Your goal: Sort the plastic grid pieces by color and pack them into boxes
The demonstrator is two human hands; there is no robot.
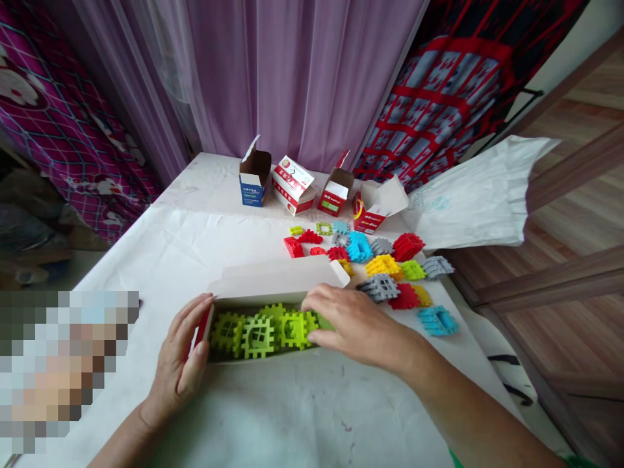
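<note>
A long open box (268, 359) lies on the table in front of me, its white lid flap folded back. Inside are several lime-green toothed building blocks (258, 337), some with window-like grids. My left hand (179, 348) grips the box's left end, thumb on the near side and fingers behind the red edge. Over the right end, my right hand (353, 325) reaches in, thumb and fingers closed around a green block (298, 328) at that side. Part of that block is hidden by the fingers.
Stacks of red, blue, grey and yellow blocks (383, 265) lie right of the box. Behind them stand a blue carton (252, 192) and several red-and-white cartons (294, 185). A white bag (468, 195) rests at the table's right edge; purple curtains (302, 78) hang behind.
</note>
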